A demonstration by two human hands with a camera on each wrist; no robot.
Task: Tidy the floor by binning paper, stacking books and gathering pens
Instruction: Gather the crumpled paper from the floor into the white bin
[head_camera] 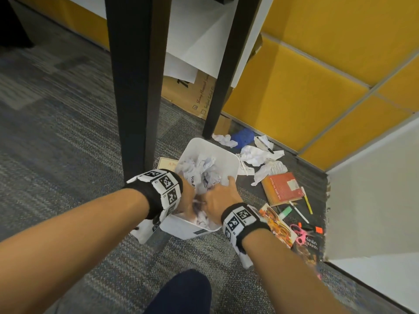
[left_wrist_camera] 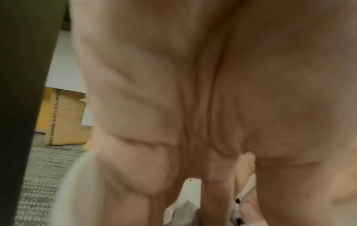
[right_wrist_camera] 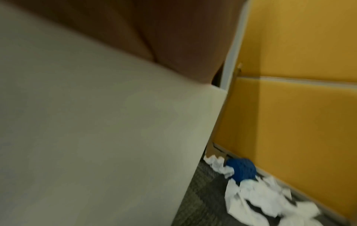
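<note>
A white bin (head_camera: 204,141) stands on the carpet, heaped with crumpled paper (head_camera: 204,171). Both my hands are inside it on the paper. My left hand (head_camera: 188,193) points down; the left wrist view shows its fingers (left_wrist_camera: 218,183) straight, with paper (left_wrist_camera: 183,211) under them. My right hand (head_camera: 217,196) lies over the bin's near right rim, thumb up on the rim; paper hides its fingers. More crumpled paper (head_camera: 256,155) and a blue wad (head_camera: 243,135) lie beyond the bin. A red book (head_camera: 283,188), a magazine (head_camera: 278,225), and a yellow pen (head_camera: 307,201) lie to the right.
Two black table legs (head_camera: 133,87) (head_camera: 226,75) rise just behind the bin, with a cardboard box (head_camera: 190,91) between them. Another book (head_camera: 166,163) peeks out at the bin's left. Pink scissors (head_camera: 300,233) and highlighters (head_camera: 285,211) lie by the magazine. A white panel (head_camera: 374,200) stands to the right.
</note>
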